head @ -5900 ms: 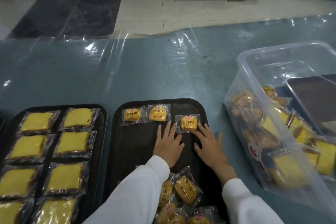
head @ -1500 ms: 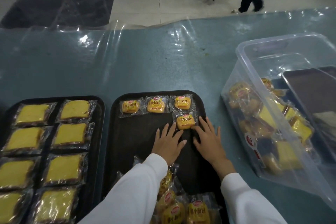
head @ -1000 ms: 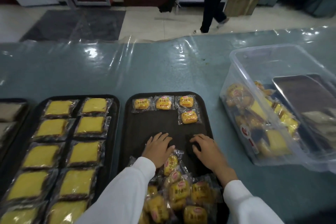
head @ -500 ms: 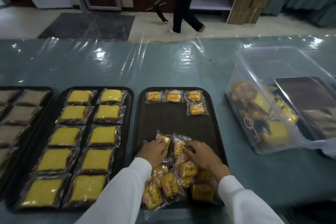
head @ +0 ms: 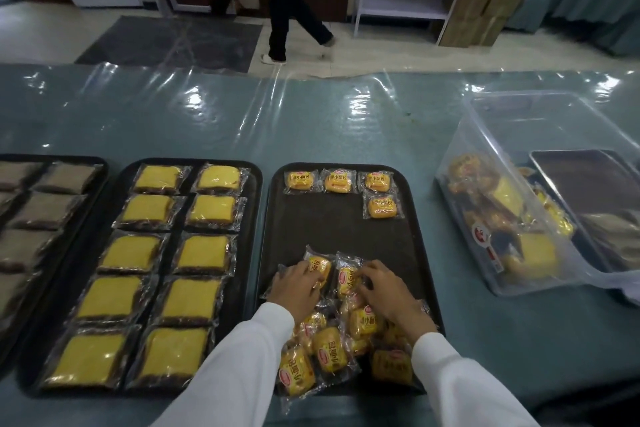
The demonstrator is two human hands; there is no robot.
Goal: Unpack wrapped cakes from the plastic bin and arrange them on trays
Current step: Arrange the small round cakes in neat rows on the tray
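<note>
Table (head: 346, 135) held one tray (head: 341, 236) with four buns (head: 381, 206) arranged; a pile (head: 332, 350) and the bin (head: 512, 218) remained. Left hand (head: 298, 288) and right hand (head: 388, 291) each pinched a packet.

Both hands reach into a pile of wrapped cakes (head: 337, 343) on the black tray (head: 341, 236): the left hand (head: 298, 288) and right hand (head: 388, 291) each pinch one packet. The plastic bin (head: 512, 191) stands to the right.

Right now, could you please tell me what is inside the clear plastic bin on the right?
The clear plastic bin holds a jumble of wrapped yellow cakes along its near wall. A dark tray shows through its right side. Whatever lies beneath the heap is covered.
</note>
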